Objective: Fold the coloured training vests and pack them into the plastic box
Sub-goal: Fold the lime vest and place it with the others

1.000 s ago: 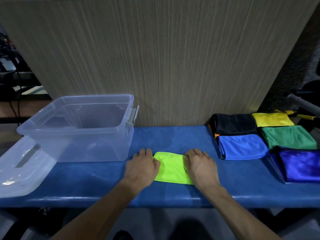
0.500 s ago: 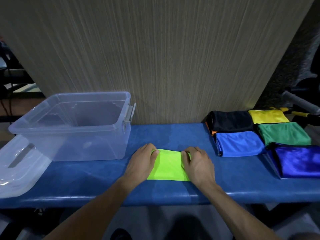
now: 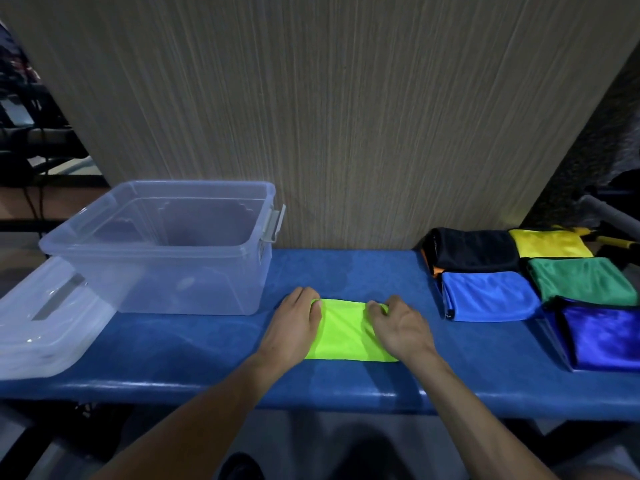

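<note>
A folded lime-green vest (image 3: 344, 332) lies on the blue bench (image 3: 194, 344), in front of me. My left hand (image 3: 294, 323) grips its left edge, thumb on top and fingers curled round the far corner. My right hand (image 3: 398, 325) grips its right edge the same way. The clear plastic box (image 3: 166, 244) stands open and empty to the left, close to the vest. Folded vests sit at the right: black (image 3: 472, 249), yellow (image 3: 549, 242), light blue (image 3: 488, 294), green (image 3: 581, 278) and dark blue (image 3: 602, 332).
The box's clear lid (image 3: 41, 323) lies at the bench's left end, beside the box. A wood-grain wall panel (image 3: 329, 116) rises directly behind the bench. A grey bar and a yellow handle (image 3: 616, 240) stick out at the far right.
Both hands went from lying flat on the vest's sides to curling round its edges. The vest looks slightly bunched between them.
</note>
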The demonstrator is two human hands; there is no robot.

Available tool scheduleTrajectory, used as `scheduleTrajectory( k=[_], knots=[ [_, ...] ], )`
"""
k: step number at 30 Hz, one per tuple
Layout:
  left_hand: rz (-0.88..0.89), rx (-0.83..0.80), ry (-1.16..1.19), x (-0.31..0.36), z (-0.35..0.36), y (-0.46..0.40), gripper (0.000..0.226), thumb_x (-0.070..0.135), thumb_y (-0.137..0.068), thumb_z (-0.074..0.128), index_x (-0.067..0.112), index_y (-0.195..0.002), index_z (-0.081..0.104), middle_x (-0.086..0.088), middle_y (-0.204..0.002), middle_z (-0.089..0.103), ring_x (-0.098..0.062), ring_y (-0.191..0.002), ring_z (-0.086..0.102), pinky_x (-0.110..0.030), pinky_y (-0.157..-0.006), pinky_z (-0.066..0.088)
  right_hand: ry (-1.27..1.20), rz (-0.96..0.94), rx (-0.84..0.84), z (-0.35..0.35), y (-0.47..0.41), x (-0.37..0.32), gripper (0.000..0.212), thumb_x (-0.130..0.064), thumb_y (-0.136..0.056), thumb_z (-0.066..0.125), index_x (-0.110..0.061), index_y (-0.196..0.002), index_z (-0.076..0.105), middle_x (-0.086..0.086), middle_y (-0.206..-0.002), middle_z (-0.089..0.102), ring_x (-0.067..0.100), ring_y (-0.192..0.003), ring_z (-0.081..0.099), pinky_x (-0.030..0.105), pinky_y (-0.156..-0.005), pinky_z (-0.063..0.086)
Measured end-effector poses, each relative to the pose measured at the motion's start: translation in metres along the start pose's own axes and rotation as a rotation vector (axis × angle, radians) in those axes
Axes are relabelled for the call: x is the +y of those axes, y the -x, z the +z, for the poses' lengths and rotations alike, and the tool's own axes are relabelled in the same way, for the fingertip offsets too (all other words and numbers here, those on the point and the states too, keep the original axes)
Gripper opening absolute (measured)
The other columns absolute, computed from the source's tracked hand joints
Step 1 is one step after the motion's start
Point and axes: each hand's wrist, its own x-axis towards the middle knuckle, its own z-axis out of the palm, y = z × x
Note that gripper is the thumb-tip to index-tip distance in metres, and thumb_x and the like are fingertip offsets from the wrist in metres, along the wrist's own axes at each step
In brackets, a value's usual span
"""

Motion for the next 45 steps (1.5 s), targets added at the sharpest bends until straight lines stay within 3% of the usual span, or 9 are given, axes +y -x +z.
scheduleTrajectory(
  k=[7,10,19,25,29,32,38,41,45],
  knots=[
    [-0.025,-0.102,-0.032,-0.003,0.001,-0.004,0.031,0.023,-0.108,0.037,0.011,-0.119,0.063,-0.003,-0.110,0.056,-0.023,-0.104,0.054,-0.039,-0.097,0.043,-0.640,0.012,0.107,0.000,-0.005,0.000,0.029,-0.041,-0.087,0.077,-0.014,-0.090,0.066,-0.005,-0.083,0.065,0.015,-0.082,0.059,0.030,-0.073,0.043],
    [0.000,-0.248,-0.085,0.003,-0.001,-0.009,0.033,0.026,-0.110,0.032,0.011,-0.108,0.061,-0.001,-0.105,0.048,-0.025,-0.103,0.050,-0.042,-0.099,0.040,-0.820,0.085,0.095,-0.004,-0.014,0.010,0.028,-0.033,-0.078,0.087,-0.012,-0.082,0.068,0.000,-0.079,0.066,0.016,-0.077,0.058,0.028,-0.067,0.043],
    [0.068,-0.597,-0.111,0.068,0.009,-0.035,0.031,0.036,-0.111,0.026,0.019,-0.090,0.041,-0.001,-0.100,0.043,-0.026,-0.106,0.044,-0.041,-0.100,0.036,-0.822,0.078,0.106,-0.071,-0.023,0.048,0.028,-0.022,-0.076,0.089,-0.008,-0.094,0.073,0.006,-0.083,0.068,0.015,-0.076,0.059,0.027,-0.064,0.044],
    [0.043,-0.372,0.218,0.138,0.039,-0.080,0.031,0.036,-0.109,0.036,0.021,-0.082,0.041,0.006,-0.079,0.049,-0.020,-0.081,0.048,-0.035,-0.069,0.032,-0.753,-0.002,0.354,-0.138,-0.044,0.091,0.023,-0.023,-0.079,0.087,-0.009,-0.092,0.073,-0.001,-0.079,0.066,0.014,-0.075,0.059,0.021,-0.061,0.045],
    [-0.002,-0.232,0.347,0.166,0.073,-0.105,0.022,0.035,-0.105,0.050,0.019,-0.096,0.064,0.002,-0.091,0.066,-0.024,-0.096,0.058,-0.035,-0.079,0.044,-0.478,-0.069,0.583,-0.155,-0.062,0.112,0.022,-0.028,-0.082,0.084,-0.014,-0.093,0.072,-0.009,-0.077,0.061,0.005,-0.072,0.057,0.011,-0.059,0.038],
    [-0.075,-0.133,0.418,0.177,0.091,-0.118,0.022,0.034,-0.102,0.056,0.019,-0.106,0.071,0.002,-0.102,0.071,-0.022,-0.104,0.056,-0.033,-0.084,0.045,-0.237,-0.150,0.689,-0.156,-0.077,0.119,0.025,-0.027,-0.088,0.078,-0.010,-0.106,0.073,0.003,-0.091,0.057,0.020,-0.078,0.052,0.021,-0.066,0.029],
    [-0.066,-0.102,0.328,0.186,0.116,-0.124,0.023,0.035,-0.101,0.059,0.020,-0.112,0.073,0.001,-0.106,0.074,-0.022,-0.102,0.059,-0.030,-0.083,0.044,0.226,-0.145,0.620,-0.152,-0.076,0.117,0.034,-0.026,-0.089,0.072,-0.017,-0.121,0.065,0.011,-0.118,0.056,0.040,-0.101,0.056,0.044,-0.080,0.049],
    [-0.056,-0.069,0.333,0.187,0.120,-0.128,0.023,0.036,-0.100,0.060,0.022,-0.112,0.074,0.002,-0.107,0.074,-0.021,-0.105,0.058,-0.027,-0.082,0.041,0.239,-0.100,0.501,-0.154,-0.058,0.111,0.024,-0.036,-0.090,0.067,-0.020,-0.108,0.064,0.007,-0.098,0.065,0.036,-0.093,0.062,0.041,-0.072,0.052],
    [-0.066,-0.083,0.334,0.189,0.126,-0.128,0.024,0.039,-0.101,0.058,0.023,-0.111,0.073,0.003,-0.106,0.072,-0.019,-0.106,0.057,-0.025,-0.079,0.039,-0.095,0.245,0.051,-0.142,-0.037,0.121,0.034,-0.038,-0.092,0.064,-0.004,-0.092,0.065,0.014,-0.072,0.073,0.033,-0.062,0.074,0.043,-0.066,0.063]
  ],
)
